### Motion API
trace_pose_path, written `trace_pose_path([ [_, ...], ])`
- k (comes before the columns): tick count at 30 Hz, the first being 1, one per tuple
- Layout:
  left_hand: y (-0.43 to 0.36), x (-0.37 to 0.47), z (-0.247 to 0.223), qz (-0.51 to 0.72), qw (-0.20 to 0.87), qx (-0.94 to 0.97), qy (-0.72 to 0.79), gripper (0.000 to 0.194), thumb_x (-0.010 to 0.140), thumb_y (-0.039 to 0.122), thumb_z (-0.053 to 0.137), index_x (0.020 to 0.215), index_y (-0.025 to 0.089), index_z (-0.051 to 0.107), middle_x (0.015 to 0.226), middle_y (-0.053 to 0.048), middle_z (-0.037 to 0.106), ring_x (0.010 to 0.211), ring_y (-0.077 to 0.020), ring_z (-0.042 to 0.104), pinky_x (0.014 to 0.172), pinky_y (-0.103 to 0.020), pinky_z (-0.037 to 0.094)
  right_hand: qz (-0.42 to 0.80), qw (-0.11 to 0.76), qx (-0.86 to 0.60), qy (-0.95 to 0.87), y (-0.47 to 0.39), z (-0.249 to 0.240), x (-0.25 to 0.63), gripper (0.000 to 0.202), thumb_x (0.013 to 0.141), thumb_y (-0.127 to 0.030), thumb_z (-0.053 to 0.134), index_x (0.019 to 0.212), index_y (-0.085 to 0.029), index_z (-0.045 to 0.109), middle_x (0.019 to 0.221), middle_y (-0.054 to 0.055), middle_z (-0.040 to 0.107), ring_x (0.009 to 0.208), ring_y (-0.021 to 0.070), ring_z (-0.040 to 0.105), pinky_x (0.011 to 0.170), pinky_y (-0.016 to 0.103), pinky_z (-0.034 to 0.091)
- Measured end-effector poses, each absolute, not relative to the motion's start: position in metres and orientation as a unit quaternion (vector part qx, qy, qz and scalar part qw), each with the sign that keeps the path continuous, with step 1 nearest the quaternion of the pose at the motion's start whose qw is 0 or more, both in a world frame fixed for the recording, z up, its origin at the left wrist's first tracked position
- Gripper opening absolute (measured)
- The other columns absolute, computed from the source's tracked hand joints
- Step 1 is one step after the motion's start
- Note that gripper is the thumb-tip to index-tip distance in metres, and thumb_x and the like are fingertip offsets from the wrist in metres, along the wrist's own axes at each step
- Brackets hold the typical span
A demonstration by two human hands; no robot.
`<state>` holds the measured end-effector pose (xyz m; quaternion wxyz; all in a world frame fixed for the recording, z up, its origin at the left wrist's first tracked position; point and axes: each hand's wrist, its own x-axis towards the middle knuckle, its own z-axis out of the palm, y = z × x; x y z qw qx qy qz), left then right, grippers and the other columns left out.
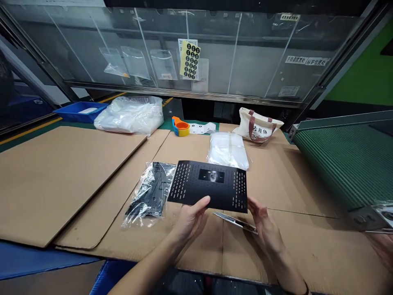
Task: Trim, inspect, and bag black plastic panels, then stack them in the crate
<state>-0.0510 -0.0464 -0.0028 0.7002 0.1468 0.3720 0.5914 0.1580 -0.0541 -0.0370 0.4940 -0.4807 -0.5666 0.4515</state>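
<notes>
A flat black panel (196,193) with rows of light slots at both ends and a glossy dark rectangle near its far edge is held above the cardboard. My left hand (193,221) grips its near edge, thumb on top and fingers underneath. At the panel's right end is my right hand (266,227), its fingers closed on the edge and partly hidden behind it. Below, close to the right hand, lies a slim metallic tool that looks like a utility knife (235,222). Left of the panel, a black plate in a clear plastic bag (152,190) rests on the cardboard.
Behind are a stack of clear bags (229,149), an orange-and-yellow tape dispenser (181,127), a cloth pouch (258,127), a bulky plastic bag (129,114) and a blue tray (80,111). A green conveyor (340,164) stands right. Another person's hand (382,248) shows at the right edge.
</notes>
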Motion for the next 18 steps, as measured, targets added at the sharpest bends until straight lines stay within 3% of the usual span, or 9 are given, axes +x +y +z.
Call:
trace_pose_path([
  [2,-0.035,-0.050,-0.005,0.537,0.742,0.194,0.352,0.022,0.062,0.017,0.082,0.081,0.010,0.072,0.082,-0.008,0.074,0.096,-0.0249,0.067,0.093,-0.036,0.050,0.551,0.508,-0.449,-0.487,-0.035,-0.023,0.159,0.048,0.089,-0.058,0.045,0.113,-0.021,0.065,0.114,0.012,0.070,0.103,0.0252,0.067,0.090,0.042,0.054],
  [5,-0.009,-0.059,-0.011,0.454,0.799,0.248,0.306,0.035,0.068,0.028,0.080,0.095,0.008,0.071,0.089,-0.012,0.073,0.093,-0.0263,0.067,0.089,-0.041,0.051,0.638,0.523,-0.426,-0.372,-0.003,-0.008,0.163,0.040,0.069,-0.053,0.074,0.091,-0.019,0.070,0.092,0.008,0.076,0.080,0.0241,0.072,0.075,0.037,0.059],
  [8,0.015,-0.076,-0.019,0.519,0.774,0.256,0.258,0.036,0.069,0.039,0.079,0.092,0.013,0.070,0.089,-0.009,0.073,0.085,-0.0216,0.067,0.083,-0.038,0.054,0.647,0.568,-0.413,-0.298,0.018,-0.008,0.173,0.038,0.056,-0.045,0.084,0.081,-0.020,0.071,0.081,0.004,0.077,0.069,0.0200,0.071,0.067,0.031,0.059],
  [12,0.021,-0.087,-0.028,0.553,0.738,0.271,0.275,0.025,0.068,0.033,0.081,0.078,0.014,0.069,0.084,-0.004,0.072,0.084,-0.0174,0.067,0.077,-0.026,0.054,0.677,0.545,-0.404,-0.286,0.019,-0.024,0.185,0.035,0.057,-0.042,0.085,0.081,-0.019,0.073,0.081,0.005,0.077,0.067,0.0192,0.071,0.067,0.029,0.058],
  [18,0.009,-0.084,-0.037,0.520,0.766,0.222,0.306,0.039,0.064,0.038,0.083,0.092,0.014,0.070,0.090,-0.007,0.075,0.097,-0.0263,0.068,0.086,-0.034,0.055,0.709,0.519,-0.379,-0.289,0.013,-0.045,0.190,0.038,0.056,-0.048,0.085,0.081,-0.021,0.074,0.082,0.005,0.077,0.071,0.0203,0.072,0.071,0.030,0.058],
])
